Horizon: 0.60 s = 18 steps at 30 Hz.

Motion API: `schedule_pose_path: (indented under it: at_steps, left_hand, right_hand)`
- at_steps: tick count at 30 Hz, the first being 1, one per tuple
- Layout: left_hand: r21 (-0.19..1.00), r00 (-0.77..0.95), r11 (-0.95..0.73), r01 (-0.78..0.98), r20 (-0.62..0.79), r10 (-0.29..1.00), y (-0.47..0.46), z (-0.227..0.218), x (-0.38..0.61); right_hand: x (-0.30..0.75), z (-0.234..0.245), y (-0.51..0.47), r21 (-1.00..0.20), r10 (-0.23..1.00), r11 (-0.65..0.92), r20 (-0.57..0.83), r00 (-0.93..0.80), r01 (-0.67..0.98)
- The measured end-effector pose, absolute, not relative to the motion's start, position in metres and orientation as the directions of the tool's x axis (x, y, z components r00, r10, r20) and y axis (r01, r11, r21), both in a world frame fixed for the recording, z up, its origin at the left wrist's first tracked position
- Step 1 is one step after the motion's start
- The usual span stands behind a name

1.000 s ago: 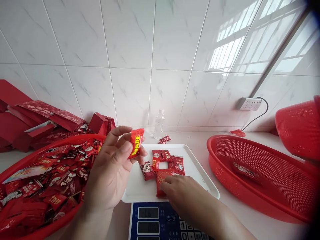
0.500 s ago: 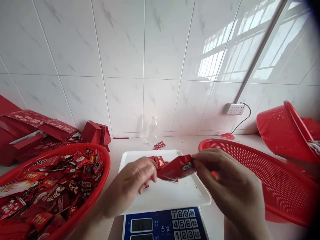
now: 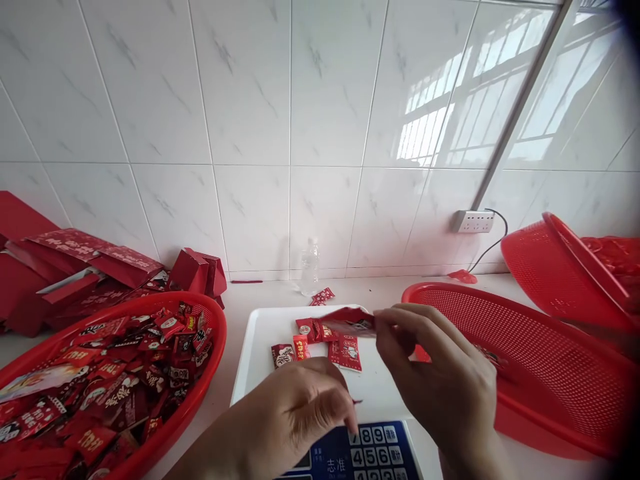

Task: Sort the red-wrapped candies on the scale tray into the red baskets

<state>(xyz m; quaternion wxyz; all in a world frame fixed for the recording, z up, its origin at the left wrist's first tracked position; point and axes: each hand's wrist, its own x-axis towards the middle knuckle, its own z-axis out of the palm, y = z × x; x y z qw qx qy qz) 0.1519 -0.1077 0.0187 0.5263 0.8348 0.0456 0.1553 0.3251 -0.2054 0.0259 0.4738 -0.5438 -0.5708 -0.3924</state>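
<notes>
My right hand pinches the right end of a red snack packet, held up over the white tray of a weighing scale. My left hand is apart from that packet, lower and nearer to me, over the tray's front edge and the blue scale panel. Its fingers curl downward and are mostly hidden; a small dark red tip shows beside them. Several packets lie on the tray, among them a dark one with white print and a red one.
On the left stands a red basket full of small packets, with red cartons behind. A red mesh basket sits on the right, with another tilted basket beyond. A clear bottle stands near the tiled wall.
My left hand has come away from the packet and moved down toward me. The right hand keeps the packet, drawn slightly left. More packets on the tray are now uncovered.
</notes>
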Motion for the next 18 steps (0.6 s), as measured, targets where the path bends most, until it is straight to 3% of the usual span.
schedule_pose_path:
  at_steps: [5, 7, 10, 12, 16, 18]
  left_hand:
    - [0.97, 0.885, -0.007, -0.244, 0.226, 0.407, -0.102, 0.009, 0.163]
    - [0.96, 0.852, 0.033, -0.277, 0.23, 0.47, -0.101, 0.009, 0.165]
    - [0.951, 0.785, -0.045, -0.305, 0.278, 0.554, -0.104, 0.01, 0.162]
    - [0.941, 0.745, -0.136, -0.309, 0.328, 0.581, -0.106, 0.012, 0.158]
    - [0.91, 0.731, -0.295, -0.292, 0.411, 0.545, -0.112, 0.021, 0.153]
    - [0.891, 0.733, -0.335, -0.306, 0.445, 0.514, -0.116, 0.025, 0.152]
  right_hand:
    - [0.315, 0.027, -0.224, 0.062, 0.408, 0.392, 0.882, -0.234, 0.918]
    - [0.311, 0.028, -0.228, 0.053, 0.457, 0.476, 0.838, -0.298, 0.878]
    - [0.31, 0.026, -0.227, 0.01, 0.485, 0.551, 0.81, -0.33, 0.835]
    - [0.312, 0.023, -0.223, -0.072, 0.487, 0.575, 0.831, -0.27, 0.815]
    - [0.319, 0.02, -0.211, -0.418, 0.452, 0.594, 0.88, 0.145, 0.687]
    - [0.322, 0.022, -0.207, -0.6, 0.586, 0.58, 0.777, 0.23, 0.55]
